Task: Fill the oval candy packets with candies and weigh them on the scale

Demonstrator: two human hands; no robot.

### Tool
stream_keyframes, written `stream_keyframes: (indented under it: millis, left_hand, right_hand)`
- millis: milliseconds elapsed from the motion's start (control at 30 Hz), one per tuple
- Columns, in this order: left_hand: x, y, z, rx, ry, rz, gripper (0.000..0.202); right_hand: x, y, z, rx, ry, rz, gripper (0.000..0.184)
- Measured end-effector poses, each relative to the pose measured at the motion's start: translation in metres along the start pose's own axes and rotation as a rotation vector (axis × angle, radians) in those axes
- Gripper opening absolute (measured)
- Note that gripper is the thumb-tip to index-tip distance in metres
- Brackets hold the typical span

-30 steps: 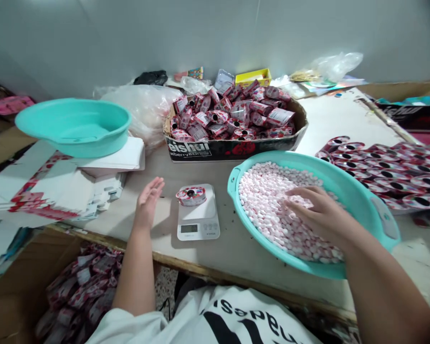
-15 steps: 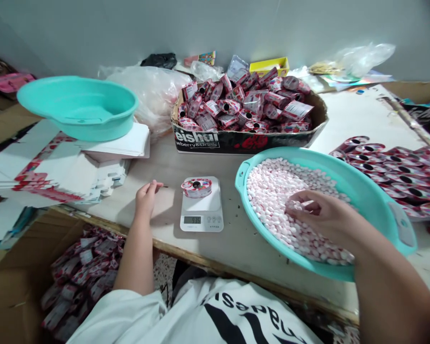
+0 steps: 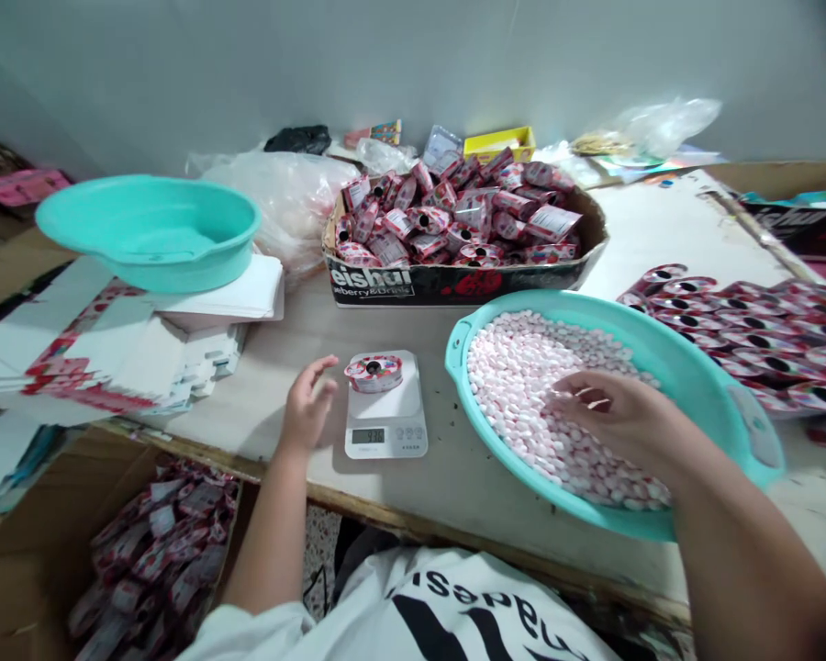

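A small white scale (image 3: 385,424) sits on the table with a round red-and-white candy container (image 3: 374,372) on its platform. My left hand (image 3: 307,408) hovers just left of the scale, fingers loosely spread, holding nothing. My right hand (image 3: 616,413) rests in the teal basin (image 3: 688,363) full of small pink-and-white candies (image 3: 523,376), fingers curled into them as if pinching a few.
A black cardboard tray (image 3: 447,280) heaped with filled containers stands behind the scale. An empty teal basin (image 3: 148,229) sits on stacked flat cartons (image 3: 110,353) at left. Rows of open containers (image 3: 750,330) lie at right. A box of containers (image 3: 151,551) is below the table edge.
My left hand, pinched shut half a second ago, has opened and moved right, closer to the scale. My right hand's fingers have curled into the candies.
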State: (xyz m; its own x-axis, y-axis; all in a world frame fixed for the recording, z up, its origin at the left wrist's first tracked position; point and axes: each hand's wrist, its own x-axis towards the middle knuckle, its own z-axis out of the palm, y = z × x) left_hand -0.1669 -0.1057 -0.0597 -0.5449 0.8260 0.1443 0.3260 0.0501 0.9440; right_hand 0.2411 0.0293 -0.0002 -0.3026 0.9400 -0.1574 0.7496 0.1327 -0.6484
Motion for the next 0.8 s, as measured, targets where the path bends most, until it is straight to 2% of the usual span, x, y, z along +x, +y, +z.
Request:
stream_keyframes:
  millis: [67, 100, 200, 267, 367, 433, 500, 567, 667, 733, 800]
  left_hand:
    - [-0.009, 0.014, 0.015, 0.099, -0.115, 0.063, 0.083]
    - [-0.011, 0.020, 0.022, 0.166, -0.146, 0.075, 0.079]
    - [-0.001, 0.043, 0.038, 0.300, -0.131, 0.146, 0.044]
    - [0.011, 0.067, 0.045, 0.304, -0.086, 0.325, 0.031]
    - [0.025, 0.110, 0.061, 0.288, -0.044, 0.682, 0.026]
    - [0.032, 0.135, 0.079, 0.318, -0.142, 0.872, 0.028]
    - [0.039, 0.153, 0.100, 0.389, -0.329, 1.027, 0.030]
    - [0.044, 0.167, 0.119, 0.445, -0.395, 1.117, 0.031]
    - [0.044, 0.183, 0.136, 0.436, -0.304, 1.195, 0.034]
    - [0.042, 0.187, 0.142, 0.408, -0.303, 1.227, 0.036]
    - [0.039, 0.183, 0.146, 0.409, -0.379, 1.223, 0.036]
  right_hand:
    - [-0.002, -0.004, -0.001, 0.070, -0.034, 0.028, 0.052]
    - [-0.003, -0.005, -0.001, 0.097, -0.043, 0.032, 0.053]
    - [-0.003, -0.005, -0.001, 0.119, -0.050, -0.010, 0.052]
    - [-0.003, -0.003, -0.001, 0.099, -0.054, -0.051, 0.049]
    - [-0.001, -0.001, 0.000, 0.079, -0.057, -0.078, 0.049]
    - [0.000, 0.000, 0.001, 0.091, -0.046, -0.083, 0.049]
    - [0.000, 0.000, 0.001, 0.110, -0.033, -0.088, 0.048]
    - [-0.001, -0.001, 0.001, 0.131, -0.036, -0.079, 0.045]
    - [-0.003, -0.004, -0.001, 0.146, -0.034, -0.071, 0.041]
    - [-0.004, -0.006, 0.000, 0.128, -0.014, -0.093, 0.038]
    - [-0.005, -0.009, 0.000, 0.097, -0.008, -0.118, 0.036]
